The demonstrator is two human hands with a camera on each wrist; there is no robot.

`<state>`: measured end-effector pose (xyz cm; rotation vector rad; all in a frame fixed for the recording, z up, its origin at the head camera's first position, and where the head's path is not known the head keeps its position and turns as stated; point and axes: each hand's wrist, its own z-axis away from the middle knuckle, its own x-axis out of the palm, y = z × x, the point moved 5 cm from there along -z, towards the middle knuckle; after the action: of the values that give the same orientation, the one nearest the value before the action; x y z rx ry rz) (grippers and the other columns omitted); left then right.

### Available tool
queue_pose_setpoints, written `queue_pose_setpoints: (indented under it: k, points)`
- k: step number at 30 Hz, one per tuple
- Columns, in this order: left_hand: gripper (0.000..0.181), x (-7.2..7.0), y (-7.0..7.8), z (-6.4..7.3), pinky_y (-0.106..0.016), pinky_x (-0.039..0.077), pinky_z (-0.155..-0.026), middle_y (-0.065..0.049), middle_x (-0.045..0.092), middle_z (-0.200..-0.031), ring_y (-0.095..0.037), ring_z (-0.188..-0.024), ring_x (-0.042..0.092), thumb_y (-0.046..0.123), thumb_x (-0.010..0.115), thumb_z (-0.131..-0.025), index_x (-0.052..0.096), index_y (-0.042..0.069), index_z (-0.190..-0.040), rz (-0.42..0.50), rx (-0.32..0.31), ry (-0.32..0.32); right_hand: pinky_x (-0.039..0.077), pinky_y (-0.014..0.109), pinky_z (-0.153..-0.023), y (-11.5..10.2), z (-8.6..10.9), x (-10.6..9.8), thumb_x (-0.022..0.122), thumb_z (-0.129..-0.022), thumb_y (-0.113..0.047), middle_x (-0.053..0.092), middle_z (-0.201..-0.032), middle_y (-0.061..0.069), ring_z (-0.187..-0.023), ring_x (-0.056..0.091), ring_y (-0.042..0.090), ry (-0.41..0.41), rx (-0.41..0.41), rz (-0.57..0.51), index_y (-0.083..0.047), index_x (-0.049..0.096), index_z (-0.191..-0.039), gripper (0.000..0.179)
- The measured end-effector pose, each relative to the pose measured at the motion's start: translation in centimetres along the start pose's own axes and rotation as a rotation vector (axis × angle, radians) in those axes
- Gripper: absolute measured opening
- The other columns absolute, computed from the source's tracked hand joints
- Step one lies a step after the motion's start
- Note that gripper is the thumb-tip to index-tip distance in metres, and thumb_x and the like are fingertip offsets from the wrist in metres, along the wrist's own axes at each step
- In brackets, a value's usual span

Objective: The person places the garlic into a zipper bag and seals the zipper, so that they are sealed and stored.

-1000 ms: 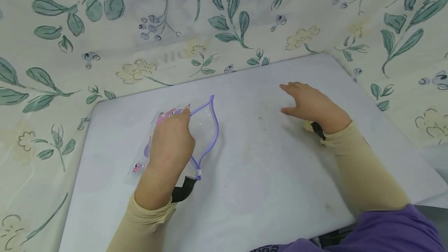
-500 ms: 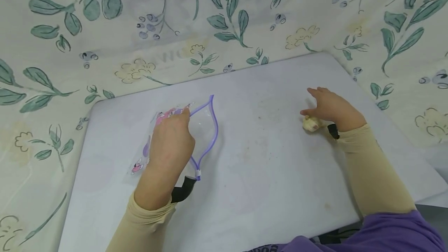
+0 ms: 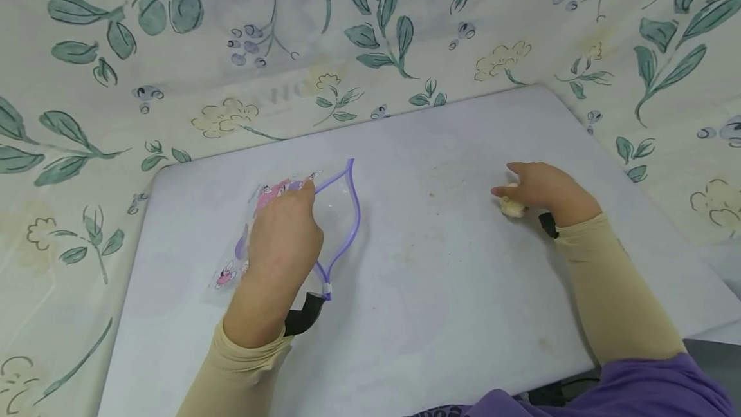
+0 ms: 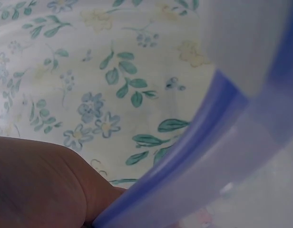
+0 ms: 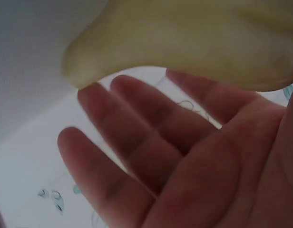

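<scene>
At the left of the head view, my left hand [image 3: 283, 243] grips a clear zip bag [image 3: 274, 192] with pink and purple cartoon prints; its fingertips are hidden. The bag's purple zip rim [image 3: 357, 214] bows apart, so the mouth gapes toward the right. That purple rim [image 4: 184, 142] crosses the left wrist view beside part of the hand [image 4: 42, 180]. On the right, my right hand [image 3: 550, 193] is over a pale, knobby piece of ginger [image 3: 512, 206] on the table, thumb across its top. Seen from the wrist, the fingers [image 5: 108, 190] extend loosely beneath the ginger [image 5: 184, 42].
Both hands work over a white tabletop [image 3: 417, 314] with small brown specks [image 3: 431, 195] between them. A floral curtain [image 3: 301, 37] hangs behind the back edge and along the sides. A purple garment [image 3: 660, 385] shows at the front right.
My right hand has shifted right and then come down at the ginger, its thumb now covering part of it. The left hand and bag have stayed nearly still.
</scene>
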<state>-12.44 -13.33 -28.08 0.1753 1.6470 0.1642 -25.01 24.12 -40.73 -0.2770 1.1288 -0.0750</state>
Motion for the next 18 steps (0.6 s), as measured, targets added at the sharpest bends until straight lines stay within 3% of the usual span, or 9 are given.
queue_pose_setpoints:
  k: [4, 8, 13, 18]
  points:
    - [0.055, 0.0, 0.0, 0.0, -0.051, 0.05, -0.086, -0.024, 0.063, -0.117, -0.042, -0.103, 0.061, -0.01, 0.048, -0.079, 0.05, -0.003, -0.133, 0.004, 0.004, 0.005, 0.037, 0.062, -0.098, -0.2, 0.2, -0.2, 0.058, -0.077, -0.068, 0.043, -0.14, 0.027, -0.127, 0.041, 0.046, 0.045, 0.038, 0.058, -0.002, 0.035, -0.143, 0.097]
    - [0.054, 0.0, -0.1, 0.0, -0.051, 0.05, -0.086, -0.024, 0.063, -0.116, -0.042, -0.103, 0.061, -0.01, 0.049, -0.079, 0.05, -0.004, -0.133, 0.004, 0.008, 0.013, 0.039, 0.061, -0.097, -0.3, 0.4, -0.1, 0.066, -0.074, -0.064, 0.046, -0.138, 0.028, -0.124, 0.044, 0.044, 0.043, 0.063, 0.036, 0.001, 0.038, -0.14, 0.097]
    - [0.054, 0.1, -0.2, 0.1, -0.05, 0.051, -0.086, -0.024, 0.064, -0.116, -0.042, -0.102, 0.062, -0.01, 0.049, -0.079, 0.05, -0.003, -0.133, 0.004, 0.01, 0.014, 0.041, 0.059, -0.095, -0.8, 0.3, -0.3, 0.069, -0.078, -0.052, 0.049, -0.134, 0.029, -0.12, 0.048, 0.045, 0.082, 0.043, 0.015, 0.003, 0.043, -0.136, 0.084]
    - [0.053, 0.0, -0.2, 0.2, -0.05, 0.05, -0.088, -0.023, 0.064, -0.117, -0.041, -0.103, 0.061, -0.009, 0.049, -0.08, 0.05, -0.003, -0.133, 0.012, 0.011, 0.02, 0.044, 0.057, -0.091, -1.2, 0.0, -0.2, 0.059, -0.087, -0.046, 0.054, -0.131, 0.025, -0.117, 0.051, 0.043, 0.121, 0.025, 0.025, 0.001, 0.048, -0.134, 0.067]
